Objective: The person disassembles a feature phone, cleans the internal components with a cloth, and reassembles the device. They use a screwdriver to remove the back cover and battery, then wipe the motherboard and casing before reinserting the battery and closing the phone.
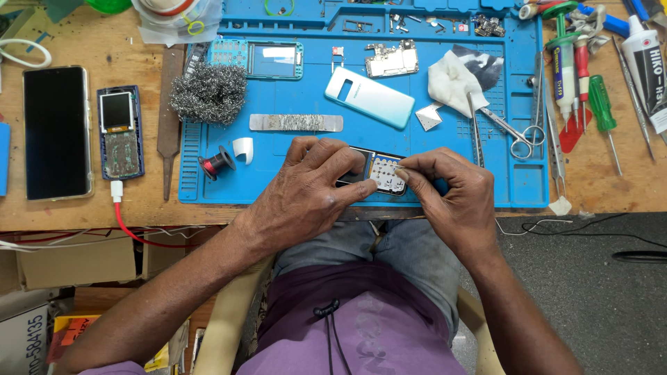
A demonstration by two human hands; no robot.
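Seen from the head camera, both hands meet at the near edge of a blue work mat point(208, 187) that lies on a wooden worktop point(125, 48). The left hand point(306, 191) has its grip clamped on the dark end of a small keypad phone point(379, 173), fingers curled over the top and thumb pressed along the near side. The right hand point(448, 194) pinches the other end of the same phone, where the pale keypad face with its rows of dots shows between the two hands. The phone sits just above the mat's front edge, over the person's lap. Farther back on the mat lie a pale green phone back cover point(368, 97), a ball of steel wool point(208, 94), a flat metal strip point(295, 123), a small red wire spool point(212, 165) and a white cloth point(455, 80), with scissors point(511, 132) just to the right of the cloth. Off the mat to the left, a large black smartphone point(57, 132) lies beside an opened small phone point(119, 132) with a red cable point(121, 215) plugged in. Green-handled screwdrivers point(601, 104) rest on the worktop at the right.
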